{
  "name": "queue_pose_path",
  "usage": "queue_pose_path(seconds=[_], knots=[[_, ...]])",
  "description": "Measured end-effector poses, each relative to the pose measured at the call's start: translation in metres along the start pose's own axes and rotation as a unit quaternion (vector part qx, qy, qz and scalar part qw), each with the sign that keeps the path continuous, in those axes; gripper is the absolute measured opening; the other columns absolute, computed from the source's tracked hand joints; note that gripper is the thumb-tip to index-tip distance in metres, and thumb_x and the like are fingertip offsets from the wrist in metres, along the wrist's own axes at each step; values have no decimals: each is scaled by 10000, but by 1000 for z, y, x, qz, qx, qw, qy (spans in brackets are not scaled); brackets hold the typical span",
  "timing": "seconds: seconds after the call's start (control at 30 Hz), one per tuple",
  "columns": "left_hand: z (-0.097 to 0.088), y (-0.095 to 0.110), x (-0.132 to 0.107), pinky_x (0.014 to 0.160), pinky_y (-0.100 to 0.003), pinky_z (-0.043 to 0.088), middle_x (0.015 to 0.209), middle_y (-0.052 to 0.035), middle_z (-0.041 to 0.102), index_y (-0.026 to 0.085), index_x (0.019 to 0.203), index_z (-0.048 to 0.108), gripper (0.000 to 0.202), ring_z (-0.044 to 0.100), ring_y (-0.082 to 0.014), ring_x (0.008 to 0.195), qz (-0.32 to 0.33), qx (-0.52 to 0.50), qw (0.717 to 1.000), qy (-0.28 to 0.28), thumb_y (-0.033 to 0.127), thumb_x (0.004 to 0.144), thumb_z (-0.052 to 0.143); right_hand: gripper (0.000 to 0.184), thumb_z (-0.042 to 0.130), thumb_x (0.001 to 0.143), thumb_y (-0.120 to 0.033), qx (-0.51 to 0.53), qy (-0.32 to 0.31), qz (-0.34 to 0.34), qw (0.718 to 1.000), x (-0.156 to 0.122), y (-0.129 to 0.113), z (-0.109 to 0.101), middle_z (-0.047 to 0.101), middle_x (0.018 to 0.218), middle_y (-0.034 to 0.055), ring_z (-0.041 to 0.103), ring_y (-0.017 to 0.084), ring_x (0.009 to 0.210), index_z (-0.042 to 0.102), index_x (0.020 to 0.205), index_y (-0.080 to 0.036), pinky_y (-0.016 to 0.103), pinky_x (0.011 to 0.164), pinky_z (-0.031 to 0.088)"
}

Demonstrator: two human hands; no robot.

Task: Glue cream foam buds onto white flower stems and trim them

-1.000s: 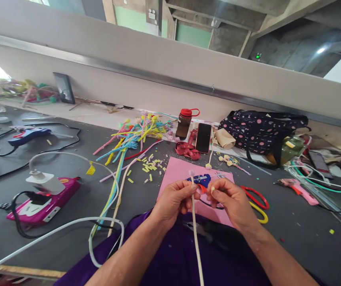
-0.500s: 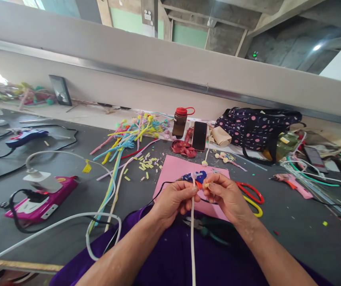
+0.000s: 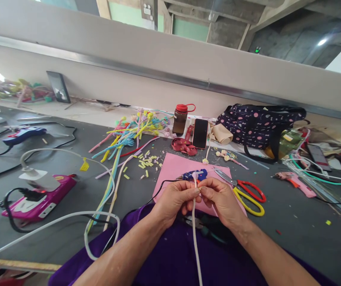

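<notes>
My left hand (image 3: 175,198) is closed round a long white cord (image 3: 194,242), pinching it just below its top. A small pale pink knob (image 3: 194,175) tops the cord, which hangs down over my lap. Thumb and fingers of my right hand (image 3: 221,200) press together against the cord beside the left fingertips. Between them is a small yellowish piece, mostly hidden. Behind the hands a blue glue gun (image 3: 202,173) lies on a pink sheet (image 3: 168,165). Scissors with red and yellow handles (image 3: 249,202) rest right of my right hand. Dark-handled pliers (image 3: 214,235) lie below the hands.
Cut yellow bits (image 3: 146,162) and a heap of coloured fuzzy stems (image 3: 134,131) lie left of the sheet. Behind stand a red-capped bottle (image 3: 180,121), a phone (image 3: 200,134) and a patterned bag (image 3: 248,127). A magenta power strip (image 3: 43,198) trails cables at left; a pink glue gun (image 3: 297,183) lies right.
My right hand has moved left to meet the left fingers at the cord, bringing the small yellowish piece against it. More of the scissors shows now.
</notes>
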State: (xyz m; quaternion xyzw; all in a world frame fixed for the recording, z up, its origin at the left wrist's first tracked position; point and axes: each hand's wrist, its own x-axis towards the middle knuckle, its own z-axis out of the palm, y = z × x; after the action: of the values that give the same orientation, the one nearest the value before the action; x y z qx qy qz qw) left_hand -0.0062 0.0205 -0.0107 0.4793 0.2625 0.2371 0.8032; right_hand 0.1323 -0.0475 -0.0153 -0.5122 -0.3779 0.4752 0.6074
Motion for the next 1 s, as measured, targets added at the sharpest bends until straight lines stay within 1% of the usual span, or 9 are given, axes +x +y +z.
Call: queue_pose_path(seconds=[0.17,0.3,0.43,0.5,0.6,0.67,0.77,0.87,1.0], knots=[[1,2,0,338,-129,286,579,-12,616,119,651,604,273,439,-27,381,1,49,999,11,377,713,667,128,649,766,-267,-54,-38,14,998,-1,-5,-6,570,588,-16,430,70,469,613,767,-145,190,438,331],[2,3,0,335,-136,292,571,-3,616,128,641,584,270,443,-33,376,7,78,997,9,377,710,663,147,658,767,-268,10,-82,65,994,1,-4,-10,588,596,-6,427,52,456,590,758,-139,160,419,301],[1,3,0,336,-135,303,584,-1,613,131,662,571,269,447,-35,375,9,95,995,-1,377,706,668,205,709,715,-296,84,-115,132,981,6,-1,-13,604,592,11,441,44,428,594,725,-127,141,382,277],[0,3,0,334,-134,300,575,5,602,132,676,573,265,438,-33,368,10,100,995,3,380,715,659,233,730,688,-316,92,-119,144,978,8,-2,-16,617,614,20,466,48,422,620,738,-117,143,368,284],[-1,4,0,333,-132,296,575,7,594,133,680,574,265,428,-28,363,9,108,994,-2,384,727,645,243,748,666,-311,82,-111,136,981,9,-4,-19,627,638,21,498,58,434,638,758,-115,147,368,303],[-2,5,-1,335,-133,296,581,3,598,133,669,566,270,427,-27,363,8,114,993,-6,385,727,645,222,742,678,-298,66,-105,130,984,8,-4,-20,593,558,-6,469,55,406,620,732,-121,146,361,284],[-3,6,-2,339,-137,297,582,6,601,136,670,564,263,430,-27,364,9,112,994,-13,379,723,650,213,719,710,-299,67,-116,133,982,7,-3,-20,500,442,-51,367,41,354,586,703,-132,150,340,196],[-4,6,-2,337,-140,295,568,10,593,135,676,564,257,422,-27,355,3,100,995,-24,371,720,659,239,728,698,-308,106,-143,142,974,7,0,-19,445,446,-70,295,29,349,559,678,-139,162,343,131],[-6,5,-2,338,-137,294,561,12,582,133,690,564,247,411,-27,355,-2,78,996,-40,357,718,666,287,756,657,-333,131,-167,149,966,8,4,-18,417,484,-75,250,17,359,542,656,-142,168,358,109]])
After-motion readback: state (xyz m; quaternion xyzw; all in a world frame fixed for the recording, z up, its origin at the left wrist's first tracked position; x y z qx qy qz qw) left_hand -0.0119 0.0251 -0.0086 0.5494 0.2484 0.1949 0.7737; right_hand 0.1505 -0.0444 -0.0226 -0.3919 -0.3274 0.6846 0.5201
